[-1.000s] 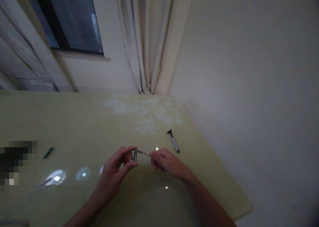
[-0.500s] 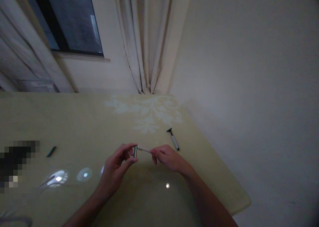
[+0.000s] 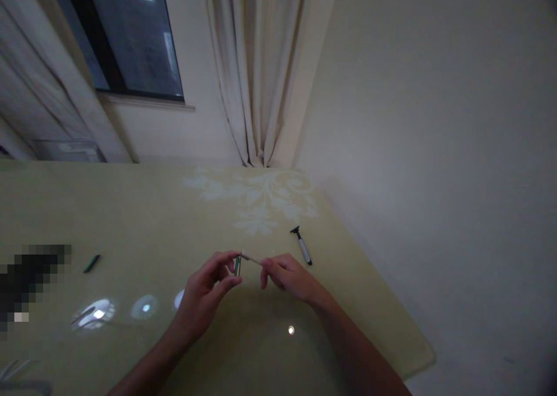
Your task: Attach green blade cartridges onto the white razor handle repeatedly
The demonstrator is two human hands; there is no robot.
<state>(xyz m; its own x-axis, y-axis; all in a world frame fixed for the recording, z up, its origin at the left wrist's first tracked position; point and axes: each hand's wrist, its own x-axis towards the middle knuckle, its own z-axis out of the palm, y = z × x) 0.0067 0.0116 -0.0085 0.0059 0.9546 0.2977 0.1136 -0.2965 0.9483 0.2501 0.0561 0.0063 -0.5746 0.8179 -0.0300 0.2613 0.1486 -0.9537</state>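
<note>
A small green piece [image 3: 237, 266] is held upright over a yellowish table [image 3: 152, 210], clamped between thumb and fingertips of the left hand [image 3: 203, 296]. A slim tool [image 3: 252, 260] is pinched in the right hand [image 3: 289, 277], its rear end hidden; its tip is held at the piece's upper end, where contact cannot be made out. A razor [image 3: 301, 246] is seen lying beyond. At far left, a dark object [image 3: 32, 283] is obscured by pixelation and cut off near a green strip [image 3: 91, 263].
</note>
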